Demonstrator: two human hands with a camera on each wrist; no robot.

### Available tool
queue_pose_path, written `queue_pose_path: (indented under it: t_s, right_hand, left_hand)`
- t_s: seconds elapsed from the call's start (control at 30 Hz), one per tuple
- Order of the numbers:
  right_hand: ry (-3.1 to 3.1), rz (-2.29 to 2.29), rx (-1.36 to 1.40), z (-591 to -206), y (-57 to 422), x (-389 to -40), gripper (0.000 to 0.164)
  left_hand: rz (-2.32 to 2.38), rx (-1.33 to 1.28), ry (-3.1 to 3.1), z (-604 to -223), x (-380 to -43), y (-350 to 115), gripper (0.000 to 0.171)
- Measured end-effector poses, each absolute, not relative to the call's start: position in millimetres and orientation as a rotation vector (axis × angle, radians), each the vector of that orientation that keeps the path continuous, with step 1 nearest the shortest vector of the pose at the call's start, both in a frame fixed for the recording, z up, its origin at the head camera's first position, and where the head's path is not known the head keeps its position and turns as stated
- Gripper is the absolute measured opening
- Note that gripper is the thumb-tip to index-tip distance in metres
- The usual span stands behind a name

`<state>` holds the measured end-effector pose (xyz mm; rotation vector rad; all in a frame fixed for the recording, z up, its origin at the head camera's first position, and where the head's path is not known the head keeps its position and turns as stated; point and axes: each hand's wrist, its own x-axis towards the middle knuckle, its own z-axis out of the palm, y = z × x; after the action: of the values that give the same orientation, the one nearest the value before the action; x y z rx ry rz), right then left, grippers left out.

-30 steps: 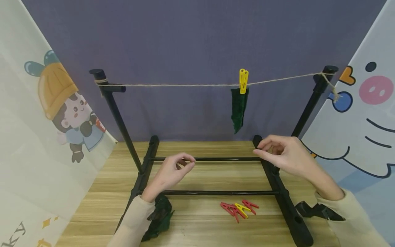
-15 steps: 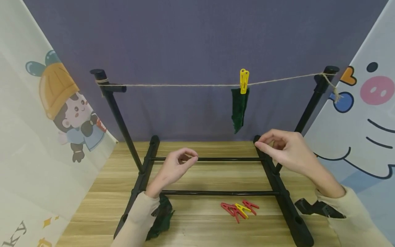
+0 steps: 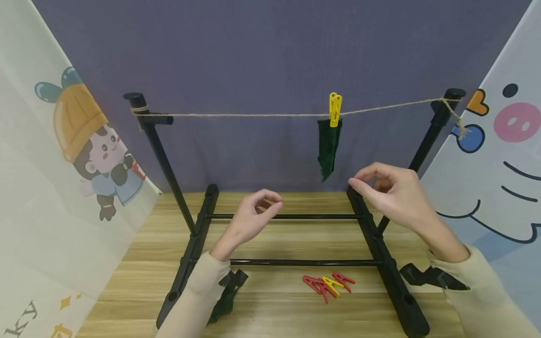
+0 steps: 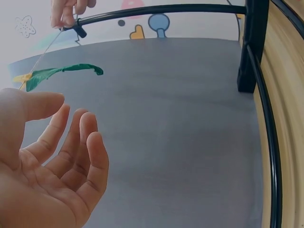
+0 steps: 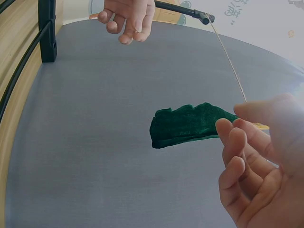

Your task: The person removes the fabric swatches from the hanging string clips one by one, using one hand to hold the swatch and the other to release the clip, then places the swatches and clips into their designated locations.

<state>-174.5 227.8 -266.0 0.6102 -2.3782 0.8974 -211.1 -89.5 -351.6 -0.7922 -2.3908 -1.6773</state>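
Note:
My left hand (image 3: pixel 251 218) is in the air inside the black rack (image 3: pixel 376 244), fingers loosely bent and thumb apart from them, as the left wrist view shows. Farther right, my right hand (image 3: pixel 395 197) hovers by the rack's right post, its fingers softly curved around nothing. A strip of dark green cloth (image 3: pixel 328 148) hangs from a string (image 3: pixel 245 115) under a yellow clothespin (image 3: pixel 335 110), up and left of the right hand. In the right wrist view, fingertips (image 5: pixel 223 127) overlap the end of that cloth (image 5: pixel 190 124).
Several red and yellow clothespins (image 3: pixel 323 285) lie on the wooden table (image 3: pixel 274 305) in front of the rack's near crossbar (image 3: pixel 304 263). A crumpled dark green cloth (image 3: pixel 224 303) lies at front left, partly hidden by the left sleeve. Printed panels stand at both sides.
Both hands have risen; the left has also moved right, while the right has moved up beside the post. The hanging cloth and the clothespins stay where they were.

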Motion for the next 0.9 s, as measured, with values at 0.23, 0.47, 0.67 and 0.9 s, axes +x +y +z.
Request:
queue_pose_path:
  t_s: [0.23,0.47,0.67,0.9]
  right_hand:
    - [-2.343,0.893,0.585,-260,225,-177,0.009]
    - [-2.292,0.906,0.570,-255,226,-179,0.008]
    - [-2.247,0.912,0.569,-244,225,-176,0.010]
    - [-2.198,0.994,0.597,-214,203,-160,0.012]
  left_hand:
    - [-1.714,-0.826,-2.341,-343,-212,-81,0.018]
    - [-1.745,-0.828,-2.300,-337,-214,-72,0.018]
    - [-1.746,-0.846,-2.256,-319,-206,-62,0.015]
    - [-1.754,-0.867,-2.196,-301,-202,-55,0.016]
